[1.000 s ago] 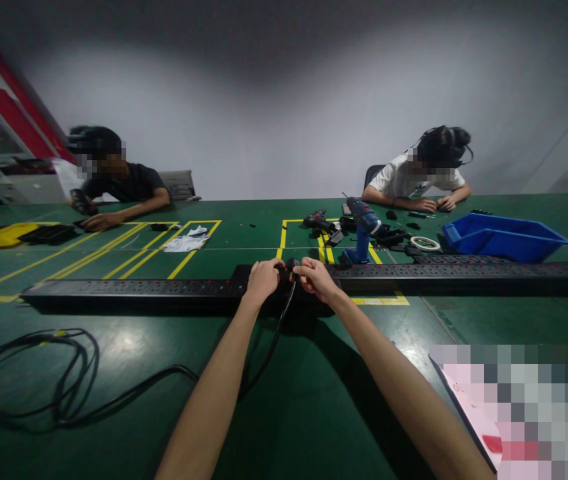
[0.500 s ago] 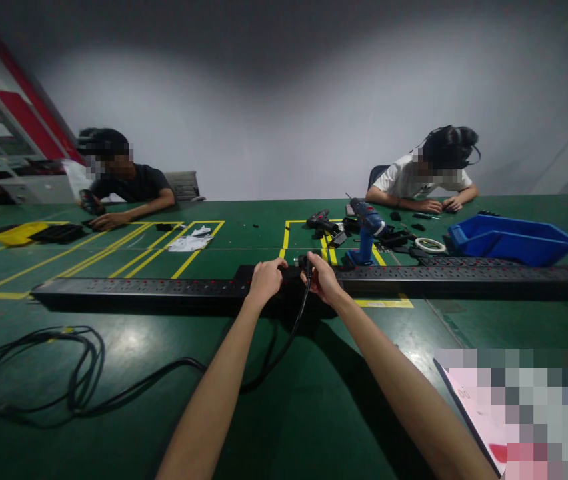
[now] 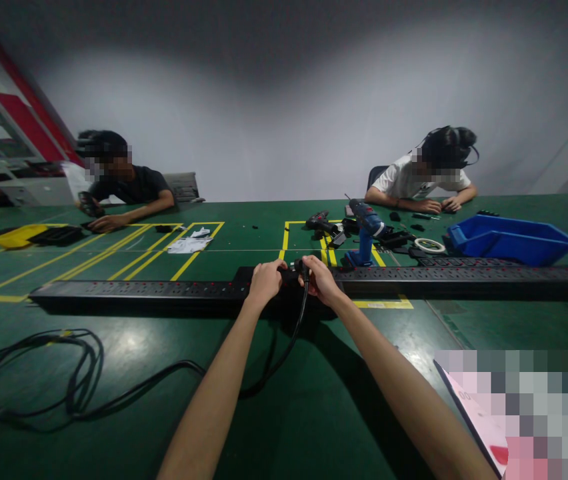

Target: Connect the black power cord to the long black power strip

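A long black power strip (image 3: 139, 288) with rows of sockets and small red marks lies across the table in front of me. My left hand (image 3: 267, 279) is curled over a raised box near its middle, fingers bent against it. Part of that grip is hidden behind the hand. Just to the right, my right hand (image 3: 319, 279) pinches a black plug (image 3: 300, 266), its metal pins pointing left toward my left fingertips. From the plug a thick black cable (image 3: 294, 347) hangs down, passes under my left forearm and runs to loose coils at the left.
A blue cordless drill (image 3: 364, 230) stands behind the strip, near a second drill (image 3: 321, 221) and a tape roll (image 3: 429, 246). A blue bin (image 3: 514, 240) sits at right. White paper (image 3: 191, 242) lies left of centre. Two people work across the green table.
My right hand has shifted slightly left with the plug, bringing its pins closer to my left fingertips. The cable has swung a little left; my left hand stays in place.
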`<state>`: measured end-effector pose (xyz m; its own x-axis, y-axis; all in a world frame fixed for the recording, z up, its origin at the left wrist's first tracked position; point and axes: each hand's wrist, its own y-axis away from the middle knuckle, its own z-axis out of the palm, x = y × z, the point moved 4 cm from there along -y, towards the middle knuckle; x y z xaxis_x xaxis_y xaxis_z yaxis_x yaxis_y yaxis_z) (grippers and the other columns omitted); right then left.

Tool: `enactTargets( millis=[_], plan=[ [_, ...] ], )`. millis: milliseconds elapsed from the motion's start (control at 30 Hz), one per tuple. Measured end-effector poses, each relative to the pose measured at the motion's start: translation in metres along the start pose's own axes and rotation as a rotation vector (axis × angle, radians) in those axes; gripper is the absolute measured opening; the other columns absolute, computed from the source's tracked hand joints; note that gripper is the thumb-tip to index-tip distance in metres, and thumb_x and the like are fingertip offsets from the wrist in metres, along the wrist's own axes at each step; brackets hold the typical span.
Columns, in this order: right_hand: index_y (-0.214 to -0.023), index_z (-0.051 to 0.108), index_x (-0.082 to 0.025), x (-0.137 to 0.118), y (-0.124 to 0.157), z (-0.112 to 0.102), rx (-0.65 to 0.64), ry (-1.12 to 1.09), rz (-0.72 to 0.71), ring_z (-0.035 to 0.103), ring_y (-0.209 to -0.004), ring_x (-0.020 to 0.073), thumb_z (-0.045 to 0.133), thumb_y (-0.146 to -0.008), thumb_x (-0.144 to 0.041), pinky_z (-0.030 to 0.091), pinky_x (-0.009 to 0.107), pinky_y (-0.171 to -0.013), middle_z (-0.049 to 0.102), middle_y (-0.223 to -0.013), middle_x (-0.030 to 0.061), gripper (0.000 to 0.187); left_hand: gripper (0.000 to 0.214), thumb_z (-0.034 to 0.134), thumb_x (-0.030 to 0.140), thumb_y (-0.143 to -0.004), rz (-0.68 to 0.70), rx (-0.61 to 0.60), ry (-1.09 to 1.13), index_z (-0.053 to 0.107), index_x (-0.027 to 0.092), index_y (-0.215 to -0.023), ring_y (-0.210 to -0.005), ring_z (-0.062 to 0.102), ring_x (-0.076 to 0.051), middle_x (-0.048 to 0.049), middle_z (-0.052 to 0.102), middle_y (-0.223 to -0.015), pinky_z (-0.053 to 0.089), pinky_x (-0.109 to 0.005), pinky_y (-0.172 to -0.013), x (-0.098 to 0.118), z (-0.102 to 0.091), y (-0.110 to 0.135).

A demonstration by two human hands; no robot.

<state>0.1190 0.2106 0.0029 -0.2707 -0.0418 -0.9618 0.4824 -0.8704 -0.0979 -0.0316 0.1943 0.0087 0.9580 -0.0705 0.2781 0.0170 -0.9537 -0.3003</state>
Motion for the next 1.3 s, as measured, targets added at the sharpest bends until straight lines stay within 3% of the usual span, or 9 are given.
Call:
enactTargets(
  millis=[733, 900, 1033, 1167, 1300],
  plan=[
    [-0.087, 0.043, -0.023, 0.0002, 0.0005, 0.0028, -0.044, 0.096, 0.004, 0.039, -0.027, 0.0048, 0.06, -0.081, -0.055, 0.023, 0.014, -0.028, 0.063, -0.056, -0.0061, 0.038, 0.036, 0.043, 0.01, -0.085, 0.024, 0.013, 0.038, 0.065, 0.026, -0.109, -0.105, 0.062, -0.022, -0.0053, 0.072, -0.107, 0.038, -0.035, -0.1, -0.0037, 0.0049, -0.0017],
    [-0.097, 0.043, -0.024, 0.0, 0.0005, 0.0017, -0.034, 0.071, -0.014, 0.04, -0.027, 0.0064, 0.061, -0.082, -0.054, 0.022, 0.014, -0.028, 0.063, -0.056, -0.0069, 0.038, 0.037, 0.043, 0.01, -0.084, 0.028, 0.008, 0.03, 0.064, 0.026, -0.111, -0.105, 0.063, -0.023, -0.0055, 0.072, -0.106, 0.038, -0.036, -0.099, -0.0045, 0.0055, -0.0015],
    [-0.112, 0.049, -0.024, -0.0003, 0.0004, 0.0005, -0.05, 0.058, 0.011, 0.042, -0.029, 0.0073, 0.051, -0.087, -0.058, 0.024, 0.015, -0.029, 0.063, -0.057, -0.0051, 0.043, 0.039, 0.044, 0.009, -0.083, 0.048, 0.019, 0.017, 0.063, 0.027, -0.112, -0.104, 0.063, -0.023, -0.0049, 0.072, -0.106, 0.039, -0.037, -0.098, -0.0044, 0.0056, -0.0011],
    [-0.115, 0.054, -0.021, -0.0001, 0.0, -0.0001, -0.08, -0.004, 0.06, 0.043, -0.03, 0.0077, 0.036, -0.091, -0.063, 0.026, 0.016, -0.03, 0.064, -0.059, -0.0013, 0.052, 0.038, 0.043, 0.009, -0.083, 0.049, 0.018, 0.005, 0.062, 0.027, -0.11, -0.102, 0.063, -0.024, -0.0052, 0.072, -0.103, 0.041, -0.038, -0.095, -0.0047, 0.006, -0.001],
    [-0.117, 0.054, -0.02, -0.0002, -0.0003, -0.0002, -0.089, -0.024, 0.056, 0.043, -0.031, 0.0078, 0.035, -0.091, -0.064, 0.026, 0.016, -0.03, 0.064, -0.059, -0.0008, 0.054, 0.037, 0.043, 0.009, -0.083, 0.049, 0.02, 0.004, 0.062, 0.027, -0.11, -0.103, 0.063, -0.024, -0.005, 0.072, -0.103, 0.04, -0.038, -0.096, -0.0049, 0.0063, -0.0011]
  ],
)
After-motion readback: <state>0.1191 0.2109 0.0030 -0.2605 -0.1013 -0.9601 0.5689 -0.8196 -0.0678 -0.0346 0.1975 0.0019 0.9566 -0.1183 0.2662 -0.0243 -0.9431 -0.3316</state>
